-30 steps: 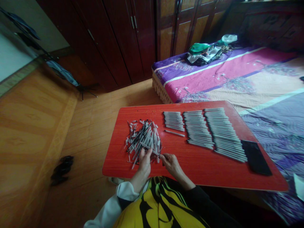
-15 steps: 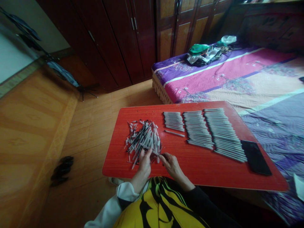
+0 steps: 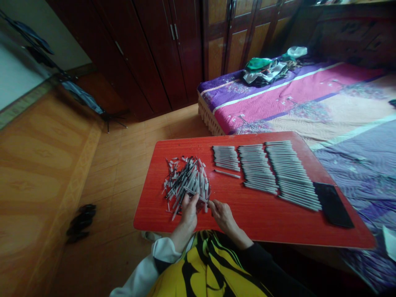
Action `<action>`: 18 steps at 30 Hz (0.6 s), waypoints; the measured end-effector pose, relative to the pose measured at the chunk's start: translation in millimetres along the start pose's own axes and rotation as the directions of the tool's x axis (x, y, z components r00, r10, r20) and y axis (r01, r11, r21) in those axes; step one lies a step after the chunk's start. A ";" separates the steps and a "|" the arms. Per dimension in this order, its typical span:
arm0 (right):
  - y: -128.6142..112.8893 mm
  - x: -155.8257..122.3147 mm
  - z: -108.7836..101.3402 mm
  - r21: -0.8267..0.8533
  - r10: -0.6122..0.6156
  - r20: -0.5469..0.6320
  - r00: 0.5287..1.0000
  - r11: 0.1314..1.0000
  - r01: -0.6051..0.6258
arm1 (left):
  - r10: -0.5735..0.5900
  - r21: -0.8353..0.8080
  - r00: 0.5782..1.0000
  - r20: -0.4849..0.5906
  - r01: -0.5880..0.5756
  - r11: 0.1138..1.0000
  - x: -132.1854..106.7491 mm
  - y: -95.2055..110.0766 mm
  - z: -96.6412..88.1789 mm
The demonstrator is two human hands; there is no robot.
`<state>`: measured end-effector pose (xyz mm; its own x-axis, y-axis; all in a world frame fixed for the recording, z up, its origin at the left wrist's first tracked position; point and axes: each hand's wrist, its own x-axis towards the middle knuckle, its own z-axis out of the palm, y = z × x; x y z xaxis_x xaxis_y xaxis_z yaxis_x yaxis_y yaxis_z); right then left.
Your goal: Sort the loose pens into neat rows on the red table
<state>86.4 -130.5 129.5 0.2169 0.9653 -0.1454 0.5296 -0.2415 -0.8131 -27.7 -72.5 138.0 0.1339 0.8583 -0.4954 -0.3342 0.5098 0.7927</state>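
A loose heap of thin white pens with black ends lies on the red table, and my left hand is closed at its near edge. One white pen crosses the heap's front, over my left fingers. My right hand reaches in from the right, its fingertips pinched at that pen's end. Three neat rows of parallel pens stand to the right of the heap. A single pen lies apart below the smallest row. My fingers hide part of the heap.
A black phone lies face down at the table's right end. A quilted purple and pink bed with a heap of clothes runs behind and right. Dark wardrobes stand behind, and dark slippers lie on the wooden floor.
The view has shifted very slightly. Both hands stay almost in place at the heap, and the pens look unmoved.
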 end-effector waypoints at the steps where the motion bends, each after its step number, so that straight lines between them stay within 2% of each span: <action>1: 0.4 -0.1 0.4 0.001 0.001 -0.003 1.000 1.000 -0.001 | 0.000 0.002 1.000 -0.006 0.000 1.000 -0.2 0.3 0.4; 7: 3.6 0.0 2.7 -0.089 -0.015 -0.025 1.000 0.996 0.013 | 0.000 -0.013 1.000 0.018 0.000 1.000 1.4 -1.4 0.3; 18: 2.5 0.1 1.8 -0.078 -0.005 0.001 1.000 0.997 0.005 | -0.034 -0.029 0.999 0.031 0.035 0.999 1.7 -2.9 -1.2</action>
<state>86.3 -130.8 126.4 0.2134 0.9666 -0.1418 0.5932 -0.2435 -0.7673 -27.6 -72.5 134.4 0.1744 0.8420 -0.5106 -0.3566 0.5373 0.7643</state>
